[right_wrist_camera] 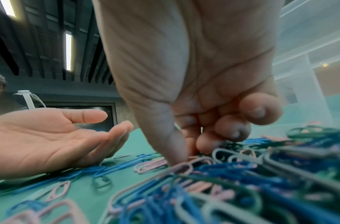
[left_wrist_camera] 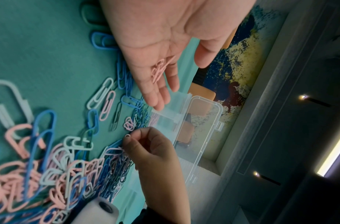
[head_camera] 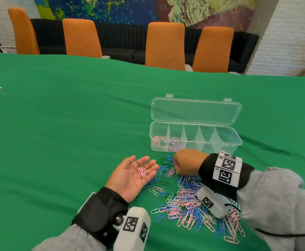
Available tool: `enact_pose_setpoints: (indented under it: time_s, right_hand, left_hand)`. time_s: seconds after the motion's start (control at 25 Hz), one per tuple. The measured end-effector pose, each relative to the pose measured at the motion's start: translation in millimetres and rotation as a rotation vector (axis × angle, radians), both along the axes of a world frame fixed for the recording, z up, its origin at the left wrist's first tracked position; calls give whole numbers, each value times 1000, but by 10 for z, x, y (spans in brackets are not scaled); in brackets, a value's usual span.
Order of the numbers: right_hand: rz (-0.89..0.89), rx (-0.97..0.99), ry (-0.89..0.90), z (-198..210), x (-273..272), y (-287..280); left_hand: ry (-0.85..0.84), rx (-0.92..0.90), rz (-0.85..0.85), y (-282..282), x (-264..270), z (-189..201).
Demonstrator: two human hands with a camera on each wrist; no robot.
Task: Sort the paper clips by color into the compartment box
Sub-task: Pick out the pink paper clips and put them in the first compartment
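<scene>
Lying palm-up on the green cloth-covered table (head_camera: pixel 57 124), the left hand (head_camera: pixel 132 175) has its fingers straight and relaxed, and a small bunch of pink wire paper clips (head_camera: pixel 142 172) rests where the palm meets the base of those fingers; nothing is curled round them. In the left wrist view the same pink bunch (left_wrist_camera: pixel 160 69) sits loose in the flat hand (left_wrist_camera: pixel 165 45).

Just beyond the left fingertips, the right hand (head_camera: pixel 185 164) reaches knuckles-up into the scattered heap of pink, blue, green and white wire paper clips (head_camera: pixel 189 205). Its fingers are curled down, and in the right wrist view the thumb (right_wrist_camera: pixel 171 145) and the forefinger press together at the tip of a single pink paper clip (right_wrist_camera: pixel 181 167) that lies on top of the heap. In the left wrist view a small pink loop (left_wrist_camera: pixel 128 135) shows at those pinching fingertips (left_wrist_camera: pixel 134 136).

The heap spreads from under the right fingers back toward the right wrist, with a few stray blue and green clips lying between the two hands.

Just past the right knuckles stands the clear plastic compartment box (head_camera: pixel 195 140), its hinged lid (head_camera: pixel 195 111) open and laid back. Its leftmost two compartments, those nearest the left fingertips, hold pink clips (head_camera: pixel 159 142).
</scene>
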State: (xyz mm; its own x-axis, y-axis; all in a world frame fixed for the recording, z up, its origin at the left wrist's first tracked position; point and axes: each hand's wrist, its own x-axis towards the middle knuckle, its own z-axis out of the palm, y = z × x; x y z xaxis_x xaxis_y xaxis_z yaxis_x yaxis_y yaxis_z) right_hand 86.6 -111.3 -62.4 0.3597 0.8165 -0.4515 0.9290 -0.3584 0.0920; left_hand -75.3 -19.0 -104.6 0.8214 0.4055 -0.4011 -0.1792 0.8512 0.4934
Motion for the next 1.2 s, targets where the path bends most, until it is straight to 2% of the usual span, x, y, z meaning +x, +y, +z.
enact_pose_setpoints:
  time_s: [0.08, 0.32, 0.4, 0.48, 0.56, 0.6, 0.68, 0.8, 0.88, 1.0, 1.2]
  right_hand:
    - [8, 45, 37, 25, -5, -22]
    - [26, 449, 237, 310, -97, -41]
    - [-17, 549, 384, 377, -143, -8]
    - [-78, 636, 617, 415, -217, 33]
    - [-109, 687, 721, 422, -236, 64]
    - [-111, 698, 693, 414, -204, 67]
    - [-74, 623, 522, 398, -76, 18]
    - [20, 295, 298, 313, 134, -148]
    - [38, 166, 202, 239, 216, -261]
    - [51, 121, 90, 158, 317, -351]
    - [22, 106, 58, 91, 384, -382]
  left_hand:
    - [2, 1, -3, -3, 4, -2]
    - [28, 15, -64, -28, 24, 8]
    - [25, 14, -81, -38, 23, 18]
    - [7, 9, -93, -42, 21, 31]
    - [-10, -10, -95, -47, 22, 40]
    - [-15, -25, -87, -46, 23, 42]
    - [-19, -48, -67, -43, 22, 44]
    - [-35, -65, -48, -36, 12, 36]
    - [-35, -67, -49, -37, 11, 32]
    - [-29, -58, -47, -34, 13, 27]
    - [-18, -38, -42, -30, 15, 8]
